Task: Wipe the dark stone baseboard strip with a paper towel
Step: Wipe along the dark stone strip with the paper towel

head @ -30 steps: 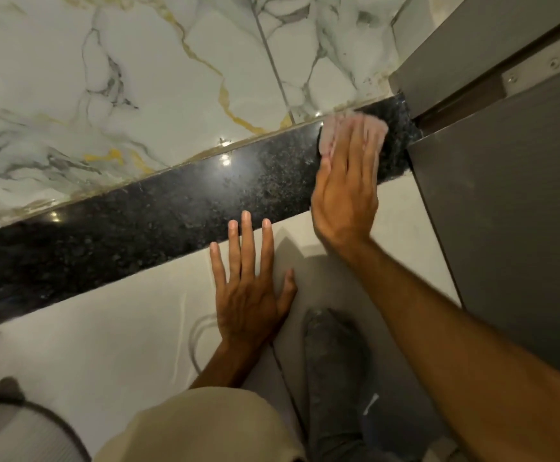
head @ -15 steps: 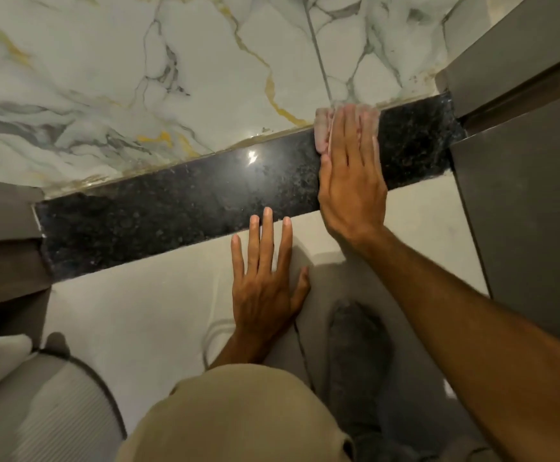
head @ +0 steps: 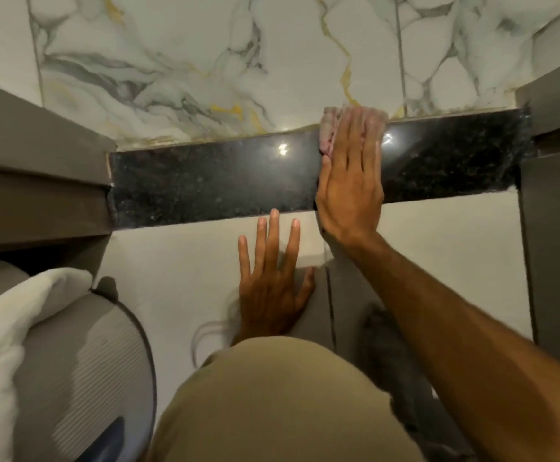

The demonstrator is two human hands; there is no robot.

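Fingers [head: 355,135] flat pressing paper towel [head: 328,131] on baseboard [head: 212,181], marble wall [head: 205,61]

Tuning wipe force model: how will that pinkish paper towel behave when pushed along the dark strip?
Probably floppy: the paper towel bunches in folds beside the flat right hand. It likely slides easily, since the dark stone baseboard strip looks polished, with bright glints. It seems light and needs the palm's pressure to stay put.

Dim warm light, bright glare spots on the polished baseboard strip [head: 205,181], slight motion blur, wide-angle bending at edges.
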